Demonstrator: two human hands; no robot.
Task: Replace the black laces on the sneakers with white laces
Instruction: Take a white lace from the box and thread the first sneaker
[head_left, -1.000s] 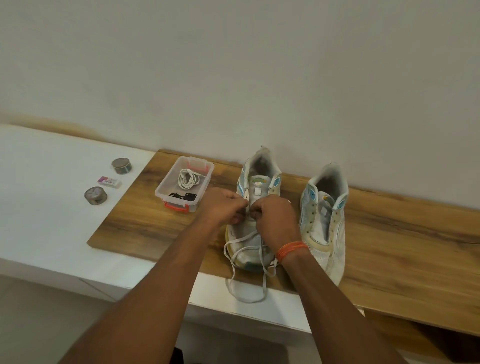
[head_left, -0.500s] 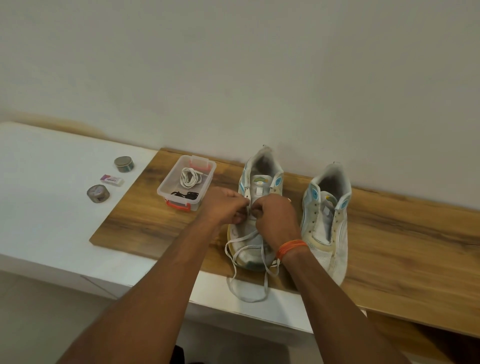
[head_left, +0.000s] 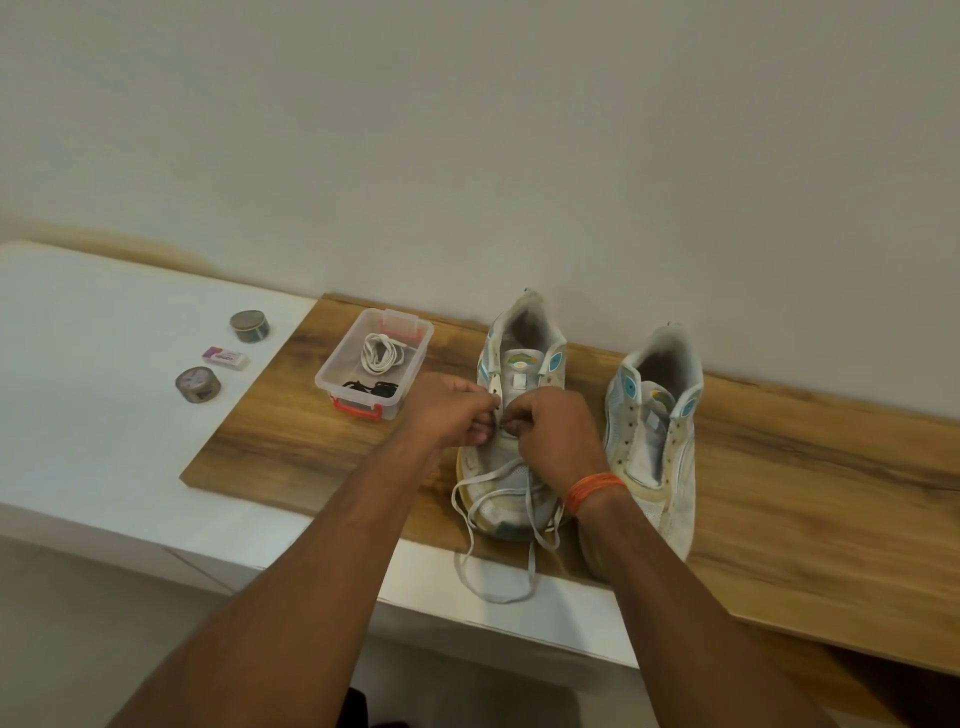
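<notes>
Your left hand (head_left: 457, 410) and right hand (head_left: 553, 434) meet over the left sneaker (head_left: 511, 415), each pinching the white lace (head_left: 488, 519) at the eyelets. Its loose loops spill past the counter's (head_left: 810, 519) front edge. The unlaced right sneaker (head_left: 660, 431) stands just beside. A clear box (head_left: 371, 364) holding laces sits near the back-left corner; bare wood stretches rightward.
</notes>
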